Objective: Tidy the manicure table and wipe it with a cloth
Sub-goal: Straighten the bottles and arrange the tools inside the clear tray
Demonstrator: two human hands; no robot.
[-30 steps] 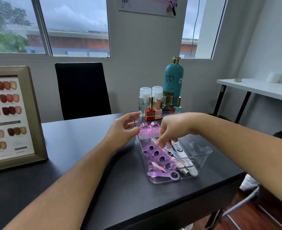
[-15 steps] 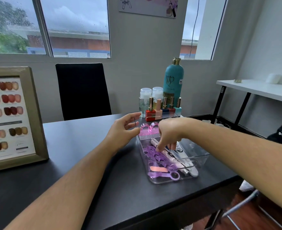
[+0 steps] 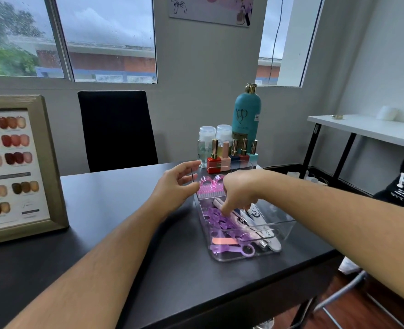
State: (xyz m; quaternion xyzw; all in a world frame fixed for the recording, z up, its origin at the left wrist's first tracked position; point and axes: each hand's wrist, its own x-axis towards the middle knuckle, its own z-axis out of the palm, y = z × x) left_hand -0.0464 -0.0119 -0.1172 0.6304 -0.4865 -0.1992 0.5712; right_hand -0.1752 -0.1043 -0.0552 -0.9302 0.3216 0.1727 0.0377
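The clear plastic organiser tray point(image 3: 289, 230) is sitting on the black table point(image 3: 115, 210), near its right front corner, and it is holding a loose jumble: lilac foam toe separators point(image 3: 216, 222), a pink nail brush point(image 3: 209, 186) at the far end, a white nail file point(image 3: 271, 236) printed with black lettering, a small peach buffer strip point(image 3: 222, 241), and some metal tools half buried beneath. The right hand point(image 3: 240, 193) is reaching down into the tray with fingertips curled among the tools; whether it is pinching anything I cannot tell, since the knuckles are hiding the grip. The left hand point(image 3: 176, 186) is hovering just beside the tray's left far corner, fingers loosely spread and holding nothing, apparently steadying it. The risk I am judging here is the tray itself: it is light, smooth-walled and standing on a glossy tabletop close to the edge, so a push from the digging hand could be sliding it toward the drop, and springy foam pieces could be flipping out when something beneath is pulled. Behind it, slim nail polish bottles point(image 3: 232, 155) are standing in a row before two clear pump bottles point(image 3: 207, 143) and a tall teal bottle point(image 3: 247, 119), all top-heavy and easy to topple with a forearm. A framed colour chart point(image 3: 18, 167) is leaning at the left. No cloth is showing.
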